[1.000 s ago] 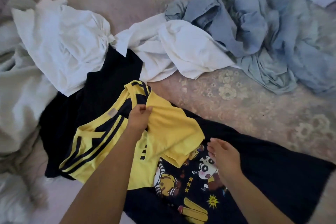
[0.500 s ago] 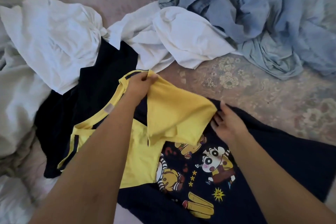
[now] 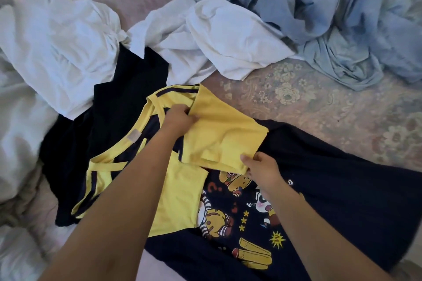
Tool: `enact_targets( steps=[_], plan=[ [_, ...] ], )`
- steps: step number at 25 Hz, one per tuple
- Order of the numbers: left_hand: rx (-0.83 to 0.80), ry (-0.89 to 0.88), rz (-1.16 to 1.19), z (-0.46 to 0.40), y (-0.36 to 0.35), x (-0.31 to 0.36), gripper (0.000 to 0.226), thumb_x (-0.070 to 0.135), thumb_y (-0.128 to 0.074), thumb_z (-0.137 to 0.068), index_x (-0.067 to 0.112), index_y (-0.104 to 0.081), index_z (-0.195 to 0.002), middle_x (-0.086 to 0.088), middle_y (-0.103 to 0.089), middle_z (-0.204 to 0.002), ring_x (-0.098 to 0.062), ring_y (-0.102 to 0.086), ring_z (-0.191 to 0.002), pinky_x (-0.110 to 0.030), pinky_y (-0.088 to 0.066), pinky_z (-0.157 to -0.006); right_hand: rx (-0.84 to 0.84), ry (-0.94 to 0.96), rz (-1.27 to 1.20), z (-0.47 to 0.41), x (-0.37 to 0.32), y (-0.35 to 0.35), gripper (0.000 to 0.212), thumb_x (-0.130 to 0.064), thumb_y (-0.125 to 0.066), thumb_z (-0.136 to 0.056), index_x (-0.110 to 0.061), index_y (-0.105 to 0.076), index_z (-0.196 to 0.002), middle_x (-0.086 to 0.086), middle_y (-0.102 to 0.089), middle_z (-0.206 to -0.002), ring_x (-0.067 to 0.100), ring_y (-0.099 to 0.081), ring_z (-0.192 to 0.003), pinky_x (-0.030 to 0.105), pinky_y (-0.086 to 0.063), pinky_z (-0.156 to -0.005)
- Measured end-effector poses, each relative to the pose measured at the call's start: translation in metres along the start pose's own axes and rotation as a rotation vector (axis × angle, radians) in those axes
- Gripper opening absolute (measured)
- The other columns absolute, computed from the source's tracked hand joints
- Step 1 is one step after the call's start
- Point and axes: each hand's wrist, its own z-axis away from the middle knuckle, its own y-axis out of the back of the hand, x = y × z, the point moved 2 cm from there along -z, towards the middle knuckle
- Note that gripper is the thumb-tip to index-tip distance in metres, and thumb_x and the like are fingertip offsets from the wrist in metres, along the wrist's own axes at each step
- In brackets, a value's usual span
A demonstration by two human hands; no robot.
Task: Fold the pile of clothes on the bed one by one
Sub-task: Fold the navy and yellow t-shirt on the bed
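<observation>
On the bed (image 3: 319,107), a yellow shirt (image 3: 180,189) is lying across a navy shirt (image 3: 331,189) with a cartoon print. The left hand (image 3: 179,118) is pinching the top edge of the yellow shirt's folded-over flap, and the right hand (image 3: 262,171) is gripping that flap's lower corner, just above the print. Beyond them, white clothes (image 3: 228,36) and blue clothes (image 3: 331,18) are sitting crumpled in a pile, with more white cloth (image 3: 59,43) lying at the left.
</observation>
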Motion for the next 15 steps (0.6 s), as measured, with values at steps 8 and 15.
enact_targets(
  steps=[8, 15],
  plan=[
    [-0.082, 0.064, -0.126, 0.020, 0.019, -0.030, 0.040, 0.044, -0.063, -0.088, 0.009, -0.049, -0.073, -0.004, -0.047, -0.070, -0.020, -0.048, -0.067, -0.033, -0.041, -0.062, -0.139, -0.287, -0.357, 0.024, 0.022, -0.033, 0.013, -0.007, -0.058, -0.093, 0.001, -0.058, -0.104, 0.016, -0.068, -0.093, 0.021, -0.068, -0.076, 0.030, -0.056, -0.061],
    [0.049, 0.050, -0.433, 0.021, 0.021, -0.035, 0.035, 0.042, -0.044, -0.098, 0.008, -0.052, -0.103, -0.010, -0.058, -0.101, -0.023, -0.051, -0.081, -0.035, -0.039, -0.067, -0.178, -0.246, -0.228, 0.028, 0.021, -0.039, 0.012, -0.007, -0.054, -0.095, -0.002, -0.054, -0.084, 0.014, -0.063, -0.073, 0.018, -0.060, -0.057, 0.028, -0.055, -0.056]
  ],
)
